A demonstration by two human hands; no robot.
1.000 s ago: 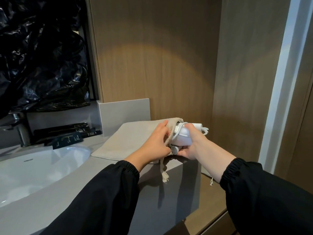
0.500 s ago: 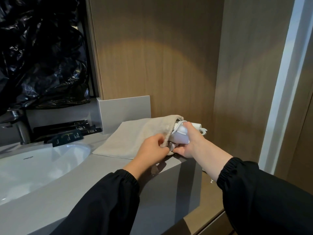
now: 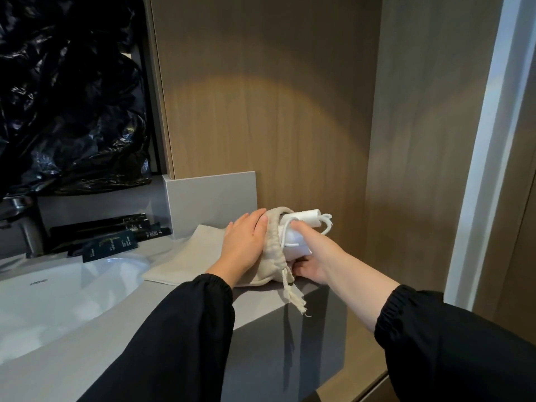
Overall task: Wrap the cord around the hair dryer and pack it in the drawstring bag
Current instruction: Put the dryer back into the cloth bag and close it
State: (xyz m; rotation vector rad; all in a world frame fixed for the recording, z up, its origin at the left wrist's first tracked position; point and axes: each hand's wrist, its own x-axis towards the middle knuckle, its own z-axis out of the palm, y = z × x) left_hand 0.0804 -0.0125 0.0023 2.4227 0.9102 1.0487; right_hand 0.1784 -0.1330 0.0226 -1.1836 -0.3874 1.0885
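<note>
1. Since half a second ago my left hand (image 3: pixel 243 242) has let go of the pinch at the bag's mouth and now lies flat on top of the drawstring bag (image 3: pixel 185 256), fingers straight, pressing the gathered rim.
2. My right hand (image 3: pixel 314 258) grips the white hair dryer (image 3: pixel 293 245), fingers curled round its body.
3. The hair dryer lies partly inside the bag's mouth, at the right end of the grey counter (image 3: pixel 87 358); its handle end and a loop of cord (image 3: pixel 326 226) stick out.
4. The drawstring (image 3: pixel 291 290) hangs over the counter's edge.
5. The sink (image 3: pixel 58 285) and black sachets (image 3: pixel 110 245) sit to the left.
</note>
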